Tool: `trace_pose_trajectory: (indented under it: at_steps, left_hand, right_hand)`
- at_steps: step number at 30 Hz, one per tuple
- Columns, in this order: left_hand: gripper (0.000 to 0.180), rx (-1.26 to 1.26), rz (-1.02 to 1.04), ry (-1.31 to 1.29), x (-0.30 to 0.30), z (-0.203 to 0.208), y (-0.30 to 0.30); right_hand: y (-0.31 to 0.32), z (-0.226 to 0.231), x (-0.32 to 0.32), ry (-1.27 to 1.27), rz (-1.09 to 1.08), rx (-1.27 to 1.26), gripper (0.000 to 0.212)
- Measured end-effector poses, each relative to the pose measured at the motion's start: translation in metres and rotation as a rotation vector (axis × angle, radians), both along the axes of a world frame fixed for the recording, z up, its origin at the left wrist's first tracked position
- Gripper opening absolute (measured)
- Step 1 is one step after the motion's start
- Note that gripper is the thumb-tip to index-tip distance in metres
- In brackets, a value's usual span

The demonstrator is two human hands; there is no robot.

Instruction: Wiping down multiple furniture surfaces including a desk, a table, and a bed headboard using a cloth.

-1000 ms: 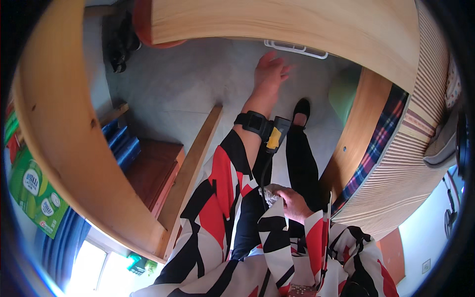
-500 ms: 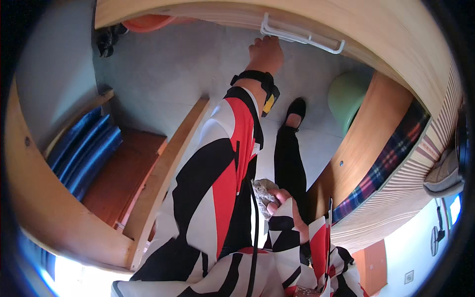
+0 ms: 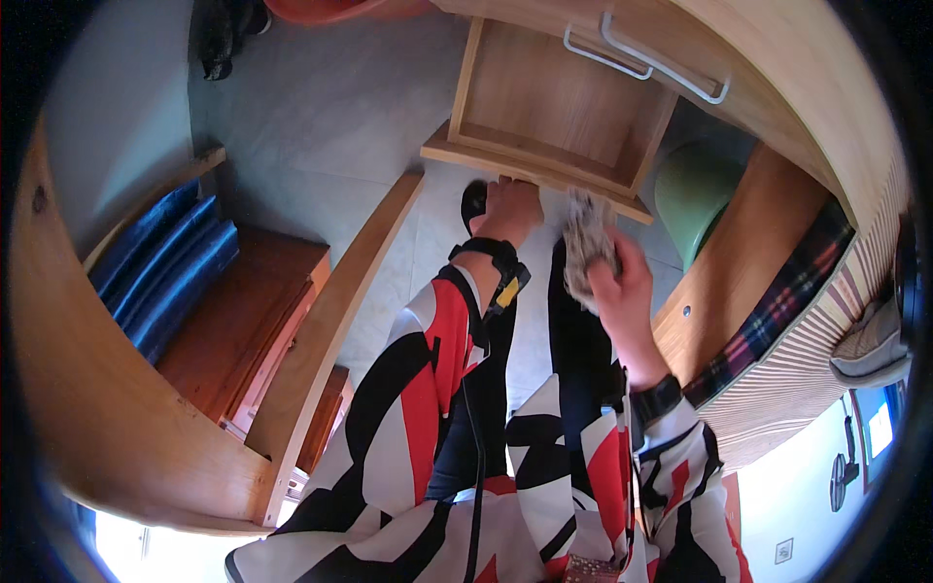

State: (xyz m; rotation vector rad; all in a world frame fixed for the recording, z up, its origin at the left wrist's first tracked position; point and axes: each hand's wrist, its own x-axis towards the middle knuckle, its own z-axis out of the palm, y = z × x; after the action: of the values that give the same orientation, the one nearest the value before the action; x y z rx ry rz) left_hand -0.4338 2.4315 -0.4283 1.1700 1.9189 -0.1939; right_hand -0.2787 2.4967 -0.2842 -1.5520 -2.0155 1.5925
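A light wooden drawer point(image 3: 559, 97) stands pulled out from the cabinet, its wooden bottom in view. My left hand point(image 3: 512, 209) is closed at the drawer's front edge; its fingertips and any handle there are hidden. Held in my right hand point(image 3: 627, 287) is a crumpled grey-white rag point(image 3: 588, 248), which hangs close to the right part of the drawer front. My right thumb and fingers are pressed round the cloth.
Two white handles point(image 3: 666, 68) jut from the cabinet above the drawer. A green rounded container point(image 3: 690, 194) stands to the right, by a wooden bed side point(image 3: 724, 262). On the left, a wooden post point(image 3: 340, 330) rises beside blue folded cushions point(image 3: 175, 282). A red basin point(image 3: 340, 8) sits at the far left.
The drawer has come out toward me, with my left hand moving nearer at its front. My right hand has risen forward from my lap with the rag.
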Motion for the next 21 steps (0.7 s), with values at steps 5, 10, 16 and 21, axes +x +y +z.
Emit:
trace_pose_trajectory:
  at_steps: [5,10,16,21]
  left_hand:
    - [0.054,-0.041,0.185,-0.219,0.008,0.021,0.002]
    - [0.055,-0.017,0.28,-0.182,0.004,0.022,-0.008]
    - [0.06,-0.192,0.289,-0.403,0.011,0.005,-0.01]
    - [0.053,-0.163,1.873,-0.985,0.02,0.005,0.008]
  right_hand:
    - [0.017,-0.049,-0.08,-0.168,0.362,0.311,0.043]
    - [0.015,-0.091,-0.07,-0.484,0.7,0.217,0.04]
    - [0.093,-0.071,-0.014,-0.777,0.905,0.115,0.031]
    - [0.085,-0.093,-0.051,-0.639,0.865,0.147,0.032]
